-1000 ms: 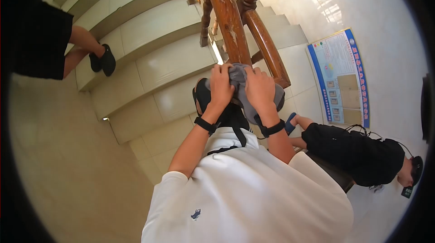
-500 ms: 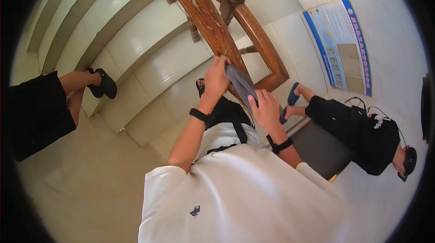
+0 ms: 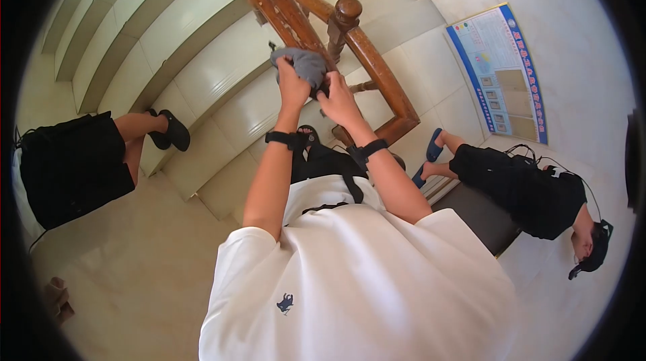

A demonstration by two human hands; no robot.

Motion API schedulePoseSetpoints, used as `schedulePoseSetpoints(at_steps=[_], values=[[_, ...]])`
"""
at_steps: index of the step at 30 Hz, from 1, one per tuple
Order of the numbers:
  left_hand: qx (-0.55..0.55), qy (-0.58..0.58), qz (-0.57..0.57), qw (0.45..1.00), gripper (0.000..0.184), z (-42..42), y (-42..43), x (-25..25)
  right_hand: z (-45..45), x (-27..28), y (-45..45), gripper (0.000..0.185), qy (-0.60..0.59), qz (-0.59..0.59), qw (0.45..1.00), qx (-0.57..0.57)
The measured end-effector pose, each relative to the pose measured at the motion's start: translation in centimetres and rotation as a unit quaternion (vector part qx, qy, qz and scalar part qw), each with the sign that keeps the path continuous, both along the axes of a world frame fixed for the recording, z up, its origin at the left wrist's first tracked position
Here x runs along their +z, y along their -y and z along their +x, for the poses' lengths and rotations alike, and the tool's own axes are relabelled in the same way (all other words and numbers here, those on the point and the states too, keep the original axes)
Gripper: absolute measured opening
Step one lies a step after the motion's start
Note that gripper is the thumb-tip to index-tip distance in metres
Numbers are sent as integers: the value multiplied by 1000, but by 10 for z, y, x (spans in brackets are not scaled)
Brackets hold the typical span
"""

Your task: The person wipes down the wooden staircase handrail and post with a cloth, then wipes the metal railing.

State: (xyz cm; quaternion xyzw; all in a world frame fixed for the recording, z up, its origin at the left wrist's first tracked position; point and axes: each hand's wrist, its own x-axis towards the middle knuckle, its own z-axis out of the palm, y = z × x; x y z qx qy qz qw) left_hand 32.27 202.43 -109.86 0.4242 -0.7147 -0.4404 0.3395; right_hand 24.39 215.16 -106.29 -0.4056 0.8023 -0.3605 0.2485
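Observation:
A bunched grey cloth (image 3: 301,66) lies against the worn wooden handrail (image 3: 296,16), held between both of my hands. My left hand (image 3: 293,86) is closed on its left side, with the thumb uppermost. My right hand (image 3: 342,98) pinches the lower right edge of the cloth, where a darker fold shows. Both hands are close together over the rail, and black bands circle the wrists. Part of the rail under the cloth is hidden.
Pale tiled stairs (image 3: 182,85) curve up on the left. A wooden newel post (image 3: 344,18) rises beside the rail. One person (image 3: 74,172) is at the left; another person (image 3: 525,189) sits at the right on a dark seat. An information board (image 3: 501,71) is on the wall.
Both hands have moved up and left along the rail with the cloth. The cloth was stretched long between them and is now bunched, with the hands nearer each other.

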Motion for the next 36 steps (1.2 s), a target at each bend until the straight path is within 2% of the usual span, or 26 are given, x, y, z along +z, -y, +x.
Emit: schedulePoseSetpoints(at_steps=[1,5,7,10,12,15,18,20,21,22,24,25,27,29,32,35,36], values=[[-38,-14,52,998,56,4,-5,-1,-3,-1,-2,43,25,11,999,-17],[-58,47,109,991,61,14,-20,-9,-9,-7,-4,35,68,58,995,-41],[-48,33,41,997,60,6,-2,8,-18,-10,14,36,35,52,997,-46],[-20,19,-20,999,68,-6,34,65,-30,24,64,58,-49,-45,998,-1],[-14,40,-88,995,70,-13,68,83,-31,32,97,76,-87,-17,994,61],[-48,118,-70,989,72,-17,108,86,-18,45,117,96,-106,31,989,100],[-58,92,-4,994,72,-19,100,75,-3,30,112,106,-126,29,988,82],[-51,43,-45,997,73,-22,92,47,3,18,113,118,-163,66,982,74],[-75,56,-27,995,73,-21,101,53,5,32,123,121,-127,94,986,54],[-101,74,-5,992,74,-20,117,66,2,40,140,120,-114,155,981,30],[-61,66,-69,994,74,-31,156,103,-28,51,182,116,-113,69,990,41],[-38,64,-96,993,74,-35,175,129,-47,48,211,104,-158,13,985,63],[-31,98,-207,973,74,-50,231,165,-65,77,281,87,-120,-49,987,95],[-61,77,-252,963,74,-67,297,188,-81,77,365,74,-199,-195,951,132],[-27,93,-278,956,76,-87,410,210,-77,115,473,71,-285,-177,942,11],[13,110,-312,944,80,-92,478,231,-69,177,525,69,-179,-124,975,-36],[35,94,-313,944,81,-94,495,238,-66,185,537,70,-196,-120,973,-39]])
